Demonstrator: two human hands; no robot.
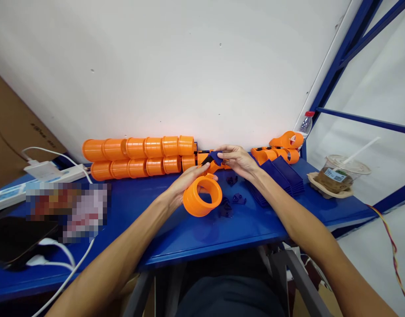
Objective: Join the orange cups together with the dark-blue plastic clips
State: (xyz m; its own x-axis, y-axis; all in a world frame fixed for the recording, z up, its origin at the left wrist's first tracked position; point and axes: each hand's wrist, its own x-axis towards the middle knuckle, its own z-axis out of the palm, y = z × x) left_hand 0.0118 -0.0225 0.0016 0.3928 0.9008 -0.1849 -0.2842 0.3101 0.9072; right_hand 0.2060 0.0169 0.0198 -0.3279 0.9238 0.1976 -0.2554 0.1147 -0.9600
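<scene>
Over the middle of the surface (130,204): dark blue piece (217,157) and orange ring (192,200) in hand

Between the front and back edges, the left hand (185,179) is holding the orange ring, opening facing the front edge; its grip is curling closed about the ring's side. The right hand (237,158) is pinching the dark blue piece just beyond, thumb and fingertips nearly meeting. Small dark blue parts (239,199) are lying mid-surface; flat dark blue sheets (283,174) are lying toward the right edge. Two rows of orange rings (136,168) are lining the back edge, left of centre.

Judgement: the left grip should be bracing the ring firmly without deforming it; the right should be guiding the piece squarely, not twisting. Fingers are hiding the contact; cannot tell whether both are joining.
</scene>
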